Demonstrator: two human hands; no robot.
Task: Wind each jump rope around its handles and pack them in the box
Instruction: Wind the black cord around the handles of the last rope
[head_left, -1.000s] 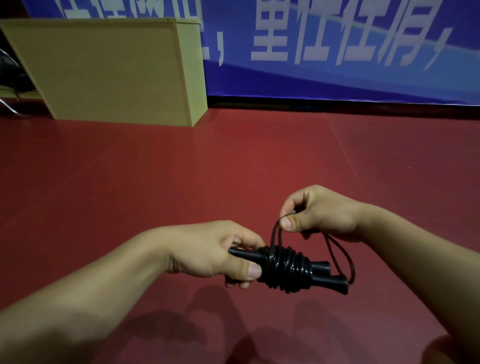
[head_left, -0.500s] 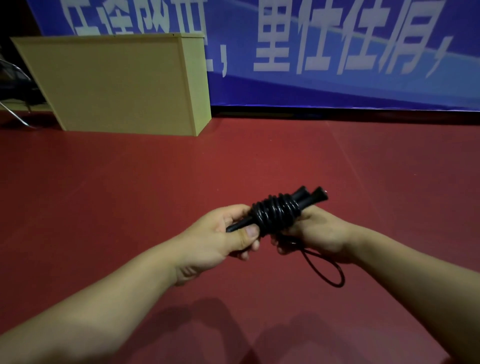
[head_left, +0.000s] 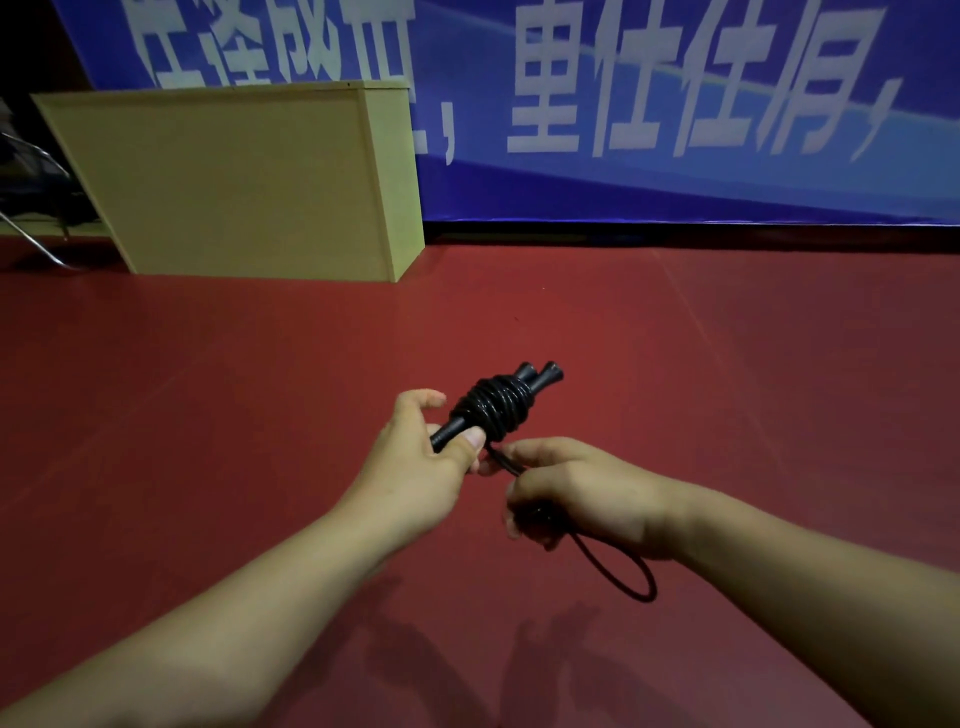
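Glossy black rope (head_left: 493, 410), looking like smooth plastic or rubber, coils catching small highlights. Handles (head_left: 540, 378) black, smooth, a duller sheen than the rope. Floor (head_left: 260, 415) dark red, matt and even, faint seams only. Box (head_left: 234, 182) pale yellowish board, flat matt faces. Banner (head_left: 675, 104) blue with white characters, slight sheen, probably printed vinyl.

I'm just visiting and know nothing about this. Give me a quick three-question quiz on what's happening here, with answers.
1. True or false: the jump rope is fully wound around its handles.
2. Which hand grips the handles? A) left hand B) right hand
3. Fill in: a loose loop of rope hangs below the ____ hand.

Key: 1 false, a loose loop remains; 2 A; 3 right.
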